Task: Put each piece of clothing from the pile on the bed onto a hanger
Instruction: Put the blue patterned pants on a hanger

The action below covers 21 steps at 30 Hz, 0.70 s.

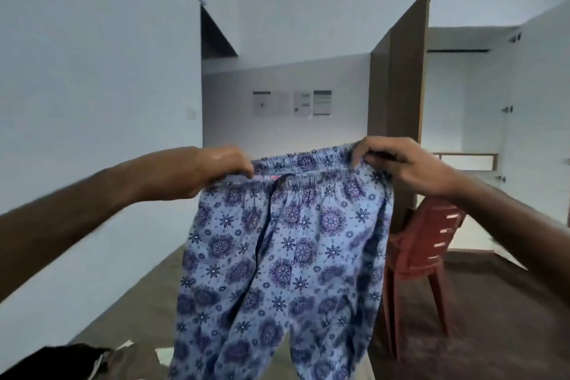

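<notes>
A pair of light blue trousers [290,256] with a dark purple flower print hangs in front of me, held up by its elastic waistband. My left hand [216,168] grips the waistband's left end. My right hand [401,163] grips its right end, fingers curled over the top edge. A dark drawstring hangs down the front of the trousers. The legs drop out of view at the bottom. No hanger shows in view.
A red plastic chair [431,244] stands right behind the trousers. A brown wooden door [404,95] stands open beyond it. Dark clothing [52,361] lies at the bottom left corner. White walls run along the left; brown floor stretches ahead.
</notes>
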Available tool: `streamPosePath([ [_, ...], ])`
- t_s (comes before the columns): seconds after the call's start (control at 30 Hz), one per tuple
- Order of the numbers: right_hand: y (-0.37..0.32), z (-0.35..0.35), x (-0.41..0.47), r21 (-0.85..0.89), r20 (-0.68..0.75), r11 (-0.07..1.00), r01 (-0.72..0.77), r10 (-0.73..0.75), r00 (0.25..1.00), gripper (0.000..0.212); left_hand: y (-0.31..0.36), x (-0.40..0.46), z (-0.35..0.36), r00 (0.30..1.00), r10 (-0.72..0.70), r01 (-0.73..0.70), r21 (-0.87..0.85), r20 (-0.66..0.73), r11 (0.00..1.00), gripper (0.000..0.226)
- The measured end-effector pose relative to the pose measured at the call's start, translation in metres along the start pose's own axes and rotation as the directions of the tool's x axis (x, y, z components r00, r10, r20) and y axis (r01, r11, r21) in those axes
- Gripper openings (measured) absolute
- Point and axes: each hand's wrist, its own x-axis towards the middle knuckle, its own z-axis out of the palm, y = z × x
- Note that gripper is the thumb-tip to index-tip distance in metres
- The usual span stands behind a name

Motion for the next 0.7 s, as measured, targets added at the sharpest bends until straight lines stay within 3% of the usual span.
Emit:
streamPosePath([
  [0.07,0.007,-0.012,0.01,-0.053,0.0,0.998,-0.013,0.013,1.0,0.025,-0.006,0.006,-0.017,0.998,-0.053,0.052,0.081,0.017,0.995,0.01],
  [0.13,0.018,-0.024,0.027,-0.156,0.032,0.986,-0.056,0.062,0.998,0.021,-0.01,0.012,-0.037,0.993,-0.111,0.119,0.274,-0.042,0.954,0.018],
  [0.23,0.038,-0.047,0.065,-0.389,0.037,0.912,-0.128,0.155,0.987,0.016,-0.025,0.03,-0.06,0.925,-0.217,0.356,0.518,-0.311,0.778,0.029],
  [0.3,0.042,-0.065,0.093,-0.477,-0.029,0.861,-0.174,0.182,0.983,0.015,-0.03,0.048,-0.076,0.863,-0.353,0.493,0.441,-0.362,0.75,0.042],
  [0.37,0.037,-0.083,0.118,-0.524,-0.089,0.822,-0.224,0.208,0.974,0.01,-0.031,0.066,-0.093,0.829,-0.423,0.545,0.356,-0.366,0.759,0.053],
  [0.4,0.033,-0.092,0.129,-0.567,-0.114,0.788,-0.242,0.215,0.97,0.018,-0.031,0.072,-0.103,0.808,-0.457,0.57,0.3,-0.371,0.765,0.053],
  [0.53,0.016,-0.12,0.145,-0.672,-0.142,0.696,-0.253,0.214,0.967,0.039,-0.035,0.086,-0.13,0.738,-0.524,0.552,-0.065,-0.426,0.831,0.033],
  [0.63,0.002,-0.134,0.139,-0.493,-0.17,0.832,-0.256,0.196,0.966,0.036,-0.039,0.088,-0.148,0.69,-0.47,0.458,-0.17,-0.55,0.872,0.028],
  [0.7,-0.007,-0.14,0.13,-0.146,-0.175,0.966,-0.213,0.186,0.967,0.031,-0.04,0.085,-0.161,0.683,-0.457,0.435,-0.185,-0.57,0.881,0.026],
])
